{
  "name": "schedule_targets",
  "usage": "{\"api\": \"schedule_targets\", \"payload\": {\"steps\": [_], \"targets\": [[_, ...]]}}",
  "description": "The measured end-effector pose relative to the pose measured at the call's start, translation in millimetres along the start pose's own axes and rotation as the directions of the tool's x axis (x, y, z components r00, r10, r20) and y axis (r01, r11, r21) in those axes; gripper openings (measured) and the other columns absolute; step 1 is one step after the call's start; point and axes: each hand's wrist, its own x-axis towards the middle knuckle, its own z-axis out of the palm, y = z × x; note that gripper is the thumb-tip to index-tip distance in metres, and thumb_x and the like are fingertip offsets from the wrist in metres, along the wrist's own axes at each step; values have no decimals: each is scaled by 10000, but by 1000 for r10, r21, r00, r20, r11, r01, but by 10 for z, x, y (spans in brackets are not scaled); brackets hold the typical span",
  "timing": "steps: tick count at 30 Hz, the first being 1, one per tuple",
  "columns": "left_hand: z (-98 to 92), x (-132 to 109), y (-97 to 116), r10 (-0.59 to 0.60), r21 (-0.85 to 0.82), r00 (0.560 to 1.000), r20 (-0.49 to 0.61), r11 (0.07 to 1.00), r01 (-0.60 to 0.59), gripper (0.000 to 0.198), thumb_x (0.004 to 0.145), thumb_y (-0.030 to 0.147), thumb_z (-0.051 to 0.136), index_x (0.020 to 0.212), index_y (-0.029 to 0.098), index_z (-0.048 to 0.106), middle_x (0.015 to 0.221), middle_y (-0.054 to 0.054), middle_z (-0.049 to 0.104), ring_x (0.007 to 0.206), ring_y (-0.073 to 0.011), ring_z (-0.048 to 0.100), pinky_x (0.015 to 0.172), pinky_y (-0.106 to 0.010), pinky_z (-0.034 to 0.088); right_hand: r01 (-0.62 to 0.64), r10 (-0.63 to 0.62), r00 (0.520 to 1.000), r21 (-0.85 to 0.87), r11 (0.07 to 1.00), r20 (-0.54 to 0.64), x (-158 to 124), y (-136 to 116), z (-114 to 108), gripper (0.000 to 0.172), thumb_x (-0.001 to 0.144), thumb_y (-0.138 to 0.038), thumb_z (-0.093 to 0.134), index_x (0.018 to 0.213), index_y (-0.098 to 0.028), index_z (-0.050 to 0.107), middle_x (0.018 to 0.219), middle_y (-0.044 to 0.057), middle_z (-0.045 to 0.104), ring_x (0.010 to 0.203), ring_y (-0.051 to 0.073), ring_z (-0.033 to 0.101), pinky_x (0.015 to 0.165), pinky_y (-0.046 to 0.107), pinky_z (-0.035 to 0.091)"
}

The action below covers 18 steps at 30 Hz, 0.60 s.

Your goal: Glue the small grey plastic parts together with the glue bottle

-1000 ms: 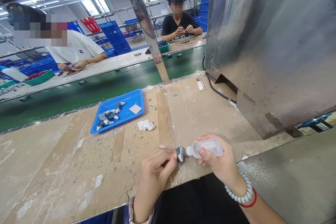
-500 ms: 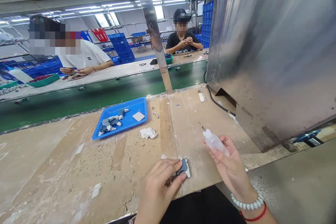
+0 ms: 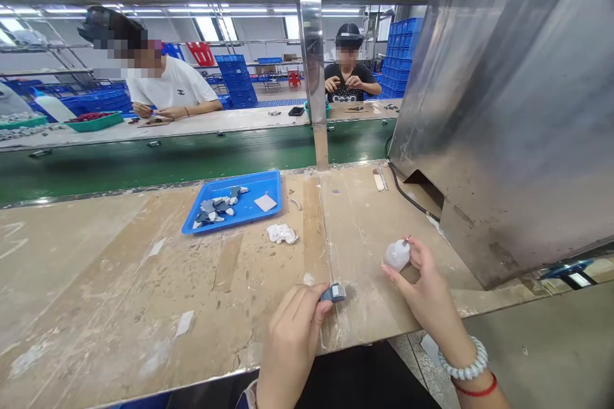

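Note:
My left hand (image 3: 295, 326) is near the bench's front edge, thumb and fingers pinching a small blue-grey and white part (image 3: 337, 293). What this part is, I cannot tell. To the right, my right hand (image 3: 426, 284) has its fingers closed around a small translucent squeeze bottle (image 3: 396, 256) with a thin metal needle tip. The bottle is held above the bench, its needle end turned toward my fingers. Farther back, a blue tray (image 3: 256, 220) holds several similar blue-grey and white parts and a pale square piece.
A crumpled white tissue (image 3: 282, 234) lies in front of the tray. On the right stands a large metal housing (image 3: 499, 140) with a black cable (image 3: 407, 190). A metal post (image 3: 314, 64) rises before the green conveyor (image 3: 240, 152). Two people sit across it.
My right hand has turned the bottle, so its needle no longer points away to the upper left. My left hand has tipped the part up. The camera view has levelled and shifted.

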Motion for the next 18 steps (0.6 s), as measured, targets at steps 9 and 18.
{"api": "schedule_targets", "payload": {"steps": [9,18], "targets": [[-229,-47,483,280,68,958,-62,959,-276,261,1046,279,478,1107,88,645,882,-95,739,877,-217,658,789,-325,498,40,-109,971,304,952,211,-757,-148,-194,366,943,-594,539,1032,-281,704,989,69,718,949,241,676,851,351,551],[-332,-67,683,331,-110,934,134,942,-318,232,1034,191,454,1112,81,643,947,-99,760,909,-242,704,805,-373,569,-174,-100,803,391,904,587,-860,-434,-151,706,660,-928,525,669,-253,730,531,50,614,532,215,596,492,303,527]]}}
